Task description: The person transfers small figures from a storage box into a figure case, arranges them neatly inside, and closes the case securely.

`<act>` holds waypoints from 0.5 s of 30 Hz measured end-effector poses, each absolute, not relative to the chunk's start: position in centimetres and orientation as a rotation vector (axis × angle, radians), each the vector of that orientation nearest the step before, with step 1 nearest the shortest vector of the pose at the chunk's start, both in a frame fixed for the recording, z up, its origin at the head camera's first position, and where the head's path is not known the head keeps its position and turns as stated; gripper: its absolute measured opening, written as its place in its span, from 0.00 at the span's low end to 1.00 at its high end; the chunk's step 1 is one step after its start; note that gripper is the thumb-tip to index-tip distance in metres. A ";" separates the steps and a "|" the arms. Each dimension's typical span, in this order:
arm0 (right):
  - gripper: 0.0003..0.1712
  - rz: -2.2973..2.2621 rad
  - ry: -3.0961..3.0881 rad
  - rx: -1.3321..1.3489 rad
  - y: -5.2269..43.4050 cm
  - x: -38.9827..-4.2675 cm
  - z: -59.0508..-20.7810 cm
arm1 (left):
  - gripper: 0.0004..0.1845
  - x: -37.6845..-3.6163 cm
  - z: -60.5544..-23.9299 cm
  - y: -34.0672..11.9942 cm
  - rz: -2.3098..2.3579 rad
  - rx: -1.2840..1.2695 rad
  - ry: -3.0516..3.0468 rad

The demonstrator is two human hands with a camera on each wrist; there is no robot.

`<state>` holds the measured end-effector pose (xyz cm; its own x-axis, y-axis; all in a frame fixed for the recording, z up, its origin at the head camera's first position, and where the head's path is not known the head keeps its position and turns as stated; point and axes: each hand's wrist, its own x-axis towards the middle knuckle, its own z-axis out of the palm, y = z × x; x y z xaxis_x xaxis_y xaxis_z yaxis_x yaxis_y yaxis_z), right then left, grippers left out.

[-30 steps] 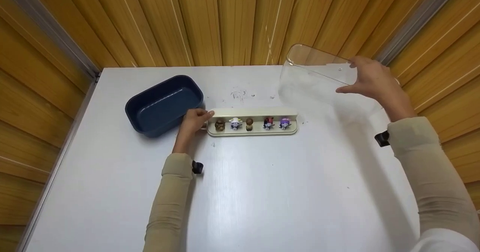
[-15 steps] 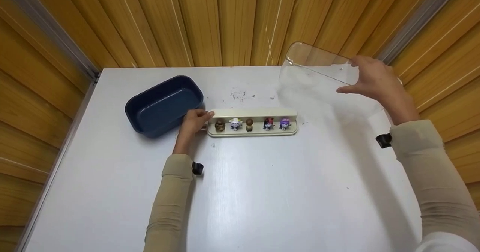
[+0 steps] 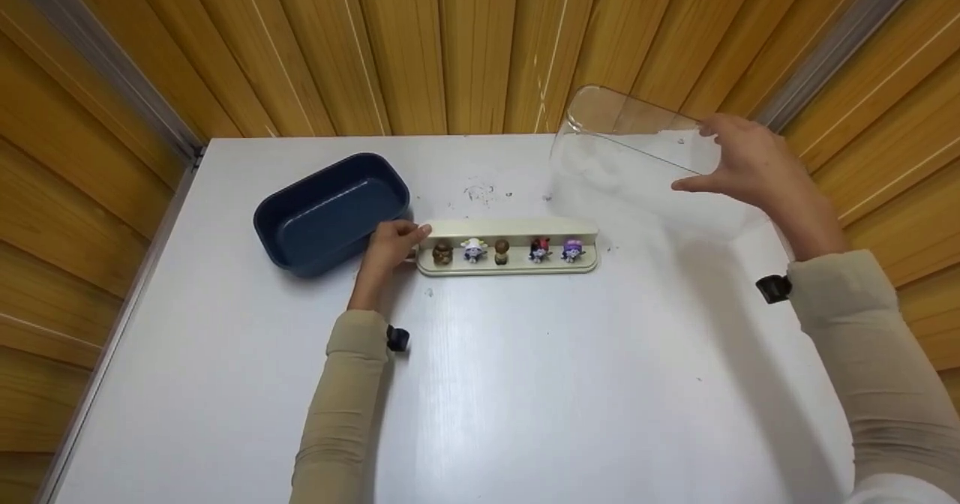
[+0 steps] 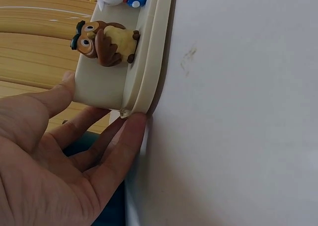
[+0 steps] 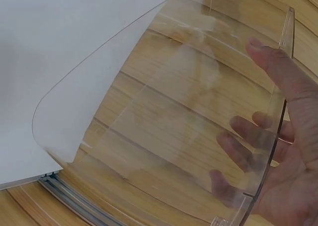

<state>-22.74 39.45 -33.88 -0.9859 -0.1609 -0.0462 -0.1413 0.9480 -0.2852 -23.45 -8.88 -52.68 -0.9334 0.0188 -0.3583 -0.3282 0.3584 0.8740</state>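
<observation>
My left hand point(image 3: 388, 247) holds the left end of a cream display stand point(image 3: 510, 227), whose raised back ledge runs along its far side. In the left wrist view, the thumb lies against the ledge while the fingertips meet the stand's end and base. Several small figurines point(image 3: 473, 250) stand in a row on it, an owl point(image 4: 117, 44) nearest that hand. Up at the right, my right hand point(image 3: 757, 163) grips a clear plastic cover point(image 3: 626, 170) by its edge. The right wrist view has the thumb on one side of the cover and the fingers seen through it.
Behind my left hand a dark blue open bin point(image 3: 330, 223) sits at an angle, close to the stand's left end. The white table point(image 3: 525, 399) reaches wood-panelled walls point(image 3: 472, 46) at the back. The clear cover is near the table's far right corner.
The clear cover has tilted slightly and shifted a little left in my right hand. My left hand keeps its place on the stand. The whole head view has moved slightly.
</observation>
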 end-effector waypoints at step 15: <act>0.54 -0.449 3.024 -0.385 36.9 -21.4 -33.7 | 0.23 -23.5 -52.6 -9.1 1.575 -0.263 2.330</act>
<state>-21.44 36.94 -33.66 -0.9669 -0.2540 -0.0231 -0.2363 0.9264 -0.2931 -23.47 -9.05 -52.58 -0.9331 0.0243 -0.3588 -0.3239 0.3769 0.8678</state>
